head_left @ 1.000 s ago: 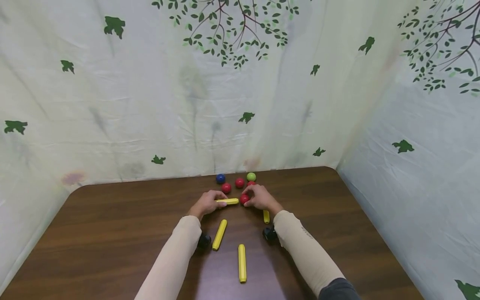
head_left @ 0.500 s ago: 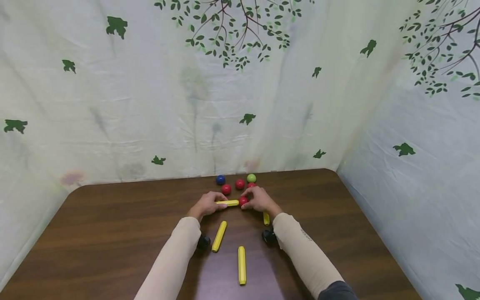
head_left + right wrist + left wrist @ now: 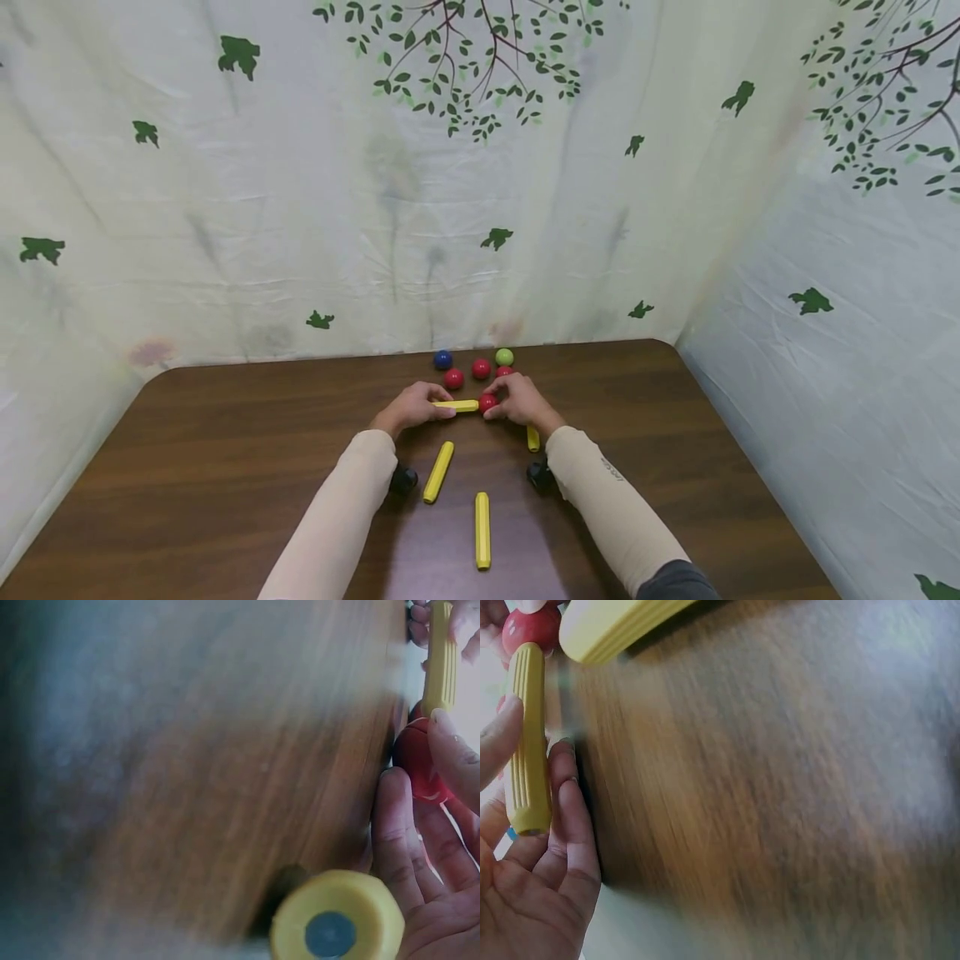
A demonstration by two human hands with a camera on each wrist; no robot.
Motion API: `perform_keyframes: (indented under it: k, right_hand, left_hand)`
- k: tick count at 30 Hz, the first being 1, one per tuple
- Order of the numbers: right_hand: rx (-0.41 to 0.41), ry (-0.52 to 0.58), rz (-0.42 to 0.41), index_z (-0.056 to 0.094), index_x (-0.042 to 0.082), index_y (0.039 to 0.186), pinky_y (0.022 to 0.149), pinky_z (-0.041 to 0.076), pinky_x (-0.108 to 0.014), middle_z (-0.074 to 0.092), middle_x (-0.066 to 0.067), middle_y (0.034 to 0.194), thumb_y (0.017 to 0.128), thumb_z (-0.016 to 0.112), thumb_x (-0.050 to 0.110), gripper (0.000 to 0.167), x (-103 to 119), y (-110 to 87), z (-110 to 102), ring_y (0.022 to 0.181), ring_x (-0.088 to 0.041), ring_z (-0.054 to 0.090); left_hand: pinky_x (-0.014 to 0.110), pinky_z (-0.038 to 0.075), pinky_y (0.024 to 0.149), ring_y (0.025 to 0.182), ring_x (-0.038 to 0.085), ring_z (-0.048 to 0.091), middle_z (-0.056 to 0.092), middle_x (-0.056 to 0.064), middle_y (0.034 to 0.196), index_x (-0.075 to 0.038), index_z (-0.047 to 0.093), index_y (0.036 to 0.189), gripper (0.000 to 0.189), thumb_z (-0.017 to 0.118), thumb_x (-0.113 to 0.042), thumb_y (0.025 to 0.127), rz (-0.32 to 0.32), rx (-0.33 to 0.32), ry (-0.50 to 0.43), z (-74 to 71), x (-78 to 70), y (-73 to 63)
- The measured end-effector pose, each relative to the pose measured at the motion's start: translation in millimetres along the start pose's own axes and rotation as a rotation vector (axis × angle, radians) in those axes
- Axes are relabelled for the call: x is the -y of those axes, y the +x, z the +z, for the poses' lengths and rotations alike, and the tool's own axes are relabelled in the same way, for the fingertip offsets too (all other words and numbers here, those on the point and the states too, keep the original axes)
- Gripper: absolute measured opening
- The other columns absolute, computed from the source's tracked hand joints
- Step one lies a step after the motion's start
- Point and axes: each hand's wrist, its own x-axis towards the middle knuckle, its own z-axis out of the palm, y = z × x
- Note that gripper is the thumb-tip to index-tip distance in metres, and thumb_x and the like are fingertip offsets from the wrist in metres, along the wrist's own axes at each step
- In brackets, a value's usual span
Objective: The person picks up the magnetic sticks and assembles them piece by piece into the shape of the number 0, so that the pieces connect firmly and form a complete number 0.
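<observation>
Thumb and fingers of my left hand (image 3: 411, 407) pinch a ribbed yellow rod (image 3: 467, 406), held sideways near the back of the table. My right hand (image 3: 522, 402) grips a red ball (image 3: 487, 403) between thumb and fingers. In the left wrist view, the rod's far end (image 3: 529, 656) meets the ball (image 3: 531, 630). Another yellow rod (image 3: 533, 438) is beside my right wrist, partly hidden in the head view; its near end in the right wrist view shows a grey disc (image 3: 330, 934).
Beyond the hands sit a blue ball (image 3: 443, 360), a green ball (image 3: 504, 357) and several red balls (image 3: 453, 379). Two yellow rods lie closer, one slanted (image 3: 438, 472), one lengthwise (image 3: 482, 531). A printed curtain (image 3: 337, 208) hangs behind the brown table (image 3: 247, 467).
My right hand has brought the red ball slightly left, closing the small gap to the rod's end. The left hand keeps its hold on the rod, almost still.
</observation>
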Motion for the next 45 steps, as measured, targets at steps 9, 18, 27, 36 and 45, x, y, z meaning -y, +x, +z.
perform_keyframes:
  k: [9, 18, 27, 36, 45]
  right_hand:
    - [-0.008, 0.010, 0.017, 0.074, 0.007, 0.103, 0.089, 0.047, -0.037, 0.068, -0.003, 0.102, 0.072, 0.086, 0.014, 0.034, 2, 3.8, -2, 0.099, -0.022, 0.057]
    - [0.003, 0.011, 0.016, 0.074, 0.008, 0.104, 0.091, 0.046, -0.038, 0.069, -0.002, 0.102, 0.071, 0.087, 0.015, 0.036, -1, 0.2, 3, 0.103, -0.024, 0.057]
    - [-0.023, 0.022, 0.026, 0.074, 0.007, 0.102, 0.090, 0.047, -0.039, 0.068, -0.003, 0.101, 0.070, 0.087, 0.013, 0.036, -1, -1.6, 2, 0.100, -0.024, 0.058]
    - [-0.035, 0.036, 0.016, 0.073, 0.007, 0.101, 0.091, 0.046, -0.039, 0.069, -0.003, 0.101, 0.070, 0.086, 0.011, 0.034, -2, -3.1, 2, 0.102, -0.024, 0.058]
    - [-0.032, 0.044, 0.008, 0.073, 0.006, 0.101, 0.089, 0.047, -0.039, 0.069, -0.003, 0.100, 0.070, 0.087, 0.011, 0.034, -1, -2.5, 3, 0.099, -0.023, 0.059]
  left_hand:
    - [0.030, 0.044, 0.075, 0.084, 0.017, 0.053, 0.062, 0.004, 0.096, -0.007, 0.068, 0.110, 0.032, 0.072, -0.028, 0.087, -0.017, 0.000, 0.009, -11.3, 5.8, -5.3]
    - [0.030, 0.048, 0.073, 0.078, 0.015, 0.059, 0.066, 0.003, 0.090, -0.003, 0.067, 0.109, 0.031, 0.068, -0.029, 0.091, -0.037, -0.015, -0.029, -26.6, 21.9, -13.7]
    - [0.036, 0.049, 0.080, 0.089, 0.024, 0.061, 0.066, 0.010, 0.098, -0.004, 0.063, 0.115, 0.037, 0.067, -0.032, 0.091, -0.062, -0.119, -0.033, -42.3, 16.3, -0.1]
    - [0.045, 0.046, 0.093, 0.108, 0.033, 0.057, 0.060, 0.020, 0.117, -0.003, 0.055, 0.127, 0.042, 0.066, -0.024, 0.092, -0.042, -0.172, 0.012, -47.2, -1.8, 30.0]
    - [0.047, 0.043, 0.097, 0.118, 0.036, 0.052, 0.057, 0.023, 0.125, -0.007, 0.051, 0.132, 0.047, 0.069, -0.013, 0.089, 0.004, -0.086, 0.082, -51.4, -4.2, 53.8]
